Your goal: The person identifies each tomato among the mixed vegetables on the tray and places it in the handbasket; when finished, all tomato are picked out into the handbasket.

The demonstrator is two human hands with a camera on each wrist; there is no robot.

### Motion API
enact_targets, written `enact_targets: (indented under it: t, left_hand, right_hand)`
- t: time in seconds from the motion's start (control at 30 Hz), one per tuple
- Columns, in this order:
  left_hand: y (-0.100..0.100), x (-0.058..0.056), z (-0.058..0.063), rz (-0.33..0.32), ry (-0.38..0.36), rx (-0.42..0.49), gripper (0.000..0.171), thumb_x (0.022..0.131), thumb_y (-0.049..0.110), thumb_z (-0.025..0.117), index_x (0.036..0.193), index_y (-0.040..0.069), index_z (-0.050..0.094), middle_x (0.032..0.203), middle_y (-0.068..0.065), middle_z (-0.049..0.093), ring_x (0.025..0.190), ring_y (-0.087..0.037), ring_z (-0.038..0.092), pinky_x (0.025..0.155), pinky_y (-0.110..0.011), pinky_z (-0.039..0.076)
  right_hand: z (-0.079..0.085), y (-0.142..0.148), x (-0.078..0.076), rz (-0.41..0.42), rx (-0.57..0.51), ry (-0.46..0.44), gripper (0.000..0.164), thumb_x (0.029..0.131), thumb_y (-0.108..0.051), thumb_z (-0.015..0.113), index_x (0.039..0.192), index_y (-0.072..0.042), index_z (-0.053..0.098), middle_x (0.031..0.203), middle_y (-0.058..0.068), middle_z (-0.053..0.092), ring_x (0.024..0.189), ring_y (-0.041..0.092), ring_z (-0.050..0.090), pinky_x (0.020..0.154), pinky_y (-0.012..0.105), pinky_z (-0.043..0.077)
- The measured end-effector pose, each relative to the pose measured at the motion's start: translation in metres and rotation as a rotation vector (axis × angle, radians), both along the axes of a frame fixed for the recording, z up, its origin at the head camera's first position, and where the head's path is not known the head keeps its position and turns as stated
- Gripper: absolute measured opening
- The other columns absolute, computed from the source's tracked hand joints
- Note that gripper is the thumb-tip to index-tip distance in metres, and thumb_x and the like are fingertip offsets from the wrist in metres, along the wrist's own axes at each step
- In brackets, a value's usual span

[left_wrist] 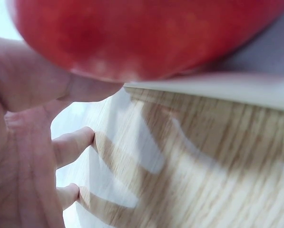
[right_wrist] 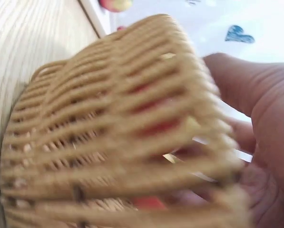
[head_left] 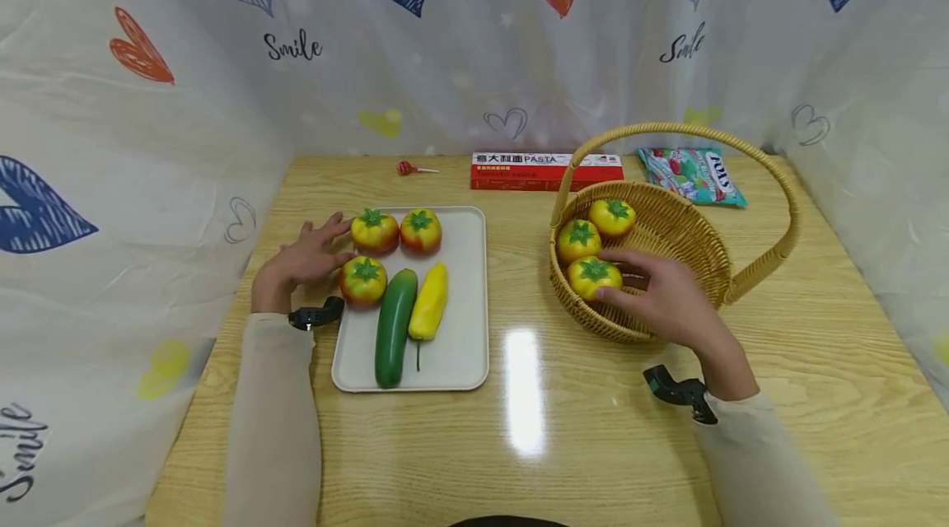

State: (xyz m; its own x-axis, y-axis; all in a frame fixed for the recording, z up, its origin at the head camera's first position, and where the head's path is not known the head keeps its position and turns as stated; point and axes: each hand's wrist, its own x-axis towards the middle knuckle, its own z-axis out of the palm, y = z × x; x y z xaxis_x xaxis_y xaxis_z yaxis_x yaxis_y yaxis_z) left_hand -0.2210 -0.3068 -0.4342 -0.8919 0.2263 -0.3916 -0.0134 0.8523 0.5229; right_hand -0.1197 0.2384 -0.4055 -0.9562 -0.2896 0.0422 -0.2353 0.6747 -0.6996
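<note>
My left hand (head_left: 307, 255) is at the left edge of a white tray (head_left: 463, 296), fingers spread, beside two yellow-red tomatoes. Its thumb reaches the near tomato (head_left: 363, 280) and its index finger the far tomato (head_left: 374, 232). In the left wrist view, other fingers (left_wrist: 75, 147) extend over the tabletop below a tomato's red underside (left_wrist: 142, 33). My right hand (head_left: 663, 292) reaches into a wicker basket (head_left: 689, 230) and pinches a tomato (head_left: 593, 276) between thumb and fingers. Two more tomatoes lie behind it. In the right wrist view the basket wall (right_wrist: 103, 123) mostly hides the held tomato.
Also on the tray are another tomato (head_left: 421, 232), a cucumber (head_left: 396, 328) and a yellow pepper (head_left: 429, 303). A lollipop (head_left: 406, 168), a red pasta box (head_left: 519, 173) and a candy bag (head_left: 689, 174) lie at the back. The basket's handle (head_left: 667, 128) arches high.
</note>
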Motion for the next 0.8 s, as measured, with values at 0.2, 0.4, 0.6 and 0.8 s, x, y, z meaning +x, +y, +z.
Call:
enact_targets:
  t: [0.2, 0.4, 0.6, 0.8]
  left_hand:
    - [0.001, 0.000, 0.001, 0.001, -0.001, -0.002, 0.075, 0.111, 0.035, 0.059, 0.175, 0.014, 0.025, 0.185, -0.019, -0.002, 0.162, -0.062, -0.019, 0.114, -0.095, -0.011]
    - [0.001, -0.001, 0.001, 0.000, -0.003, 0.007, 0.075, 0.111, 0.034, 0.059, 0.175, 0.013, 0.026, 0.185, -0.019, -0.002, 0.162, -0.062, -0.019, 0.114, -0.094, -0.011]
    - [0.000, -0.001, 0.000, -0.003, -0.001, 0.002, 0.075, 0.111, 0.035, 0.058, 0.175, 0.013, 0.026, 0.185, -0.019, -0.002, 0.162, -0.062, -0.019, 0.113, -0.095, -0.011]
    - [0.000, -0.001, 0.000, -0.002, -0.004, 0.015, 0.076, 0.111, 0.035, 0.059, 0.175, 0.013, 0.026, 0.185, -0.019, -0.003, 0.162, -0.062, -0.020, 0.113, -0.095, -0.011]
  right_hand:
    - [-0.008, -0.014, -0.013, -0.067, 0.032, 0.037, 0.057, 0.097, -0.031, 0.087, 0.146, -0.008, 0.070, 0.141, 0.025, 0.072, 0.121, 0.044, 0.076, 0.101, 0.058, 0.062]
    - [-0.004, -0.016, -0.012, -0.106, 0.049, 0.049, 0.060, 0.097, -0.030, 0.087, 0.149, -0.006, 0.067, 0.146, 0.023, 0.070, 0.128, 0.049, 0.071, 0.105, 0.064, 0.058]
    - [0.009, -0.030, -0.008, -0.088, -0.033, 0.158, 0.055, 0.096, -0.029, 0.087, 0.145, -0.009, 0.071, 0.142, 0.016, 0.075, 0.127, 0.044, 0.073, 0.105, 0.062, 0.059]
    - [0.016, -0.065, -0.015, 0.020, -0.139, 0.160, 0.056, 0.095, -0.026, 0.089, 0.146, -0.011, 0.071, 0.142, 0.012, 0.075, 0.128, 0.036, 0.074, 0.109, 0.056, 0.059]
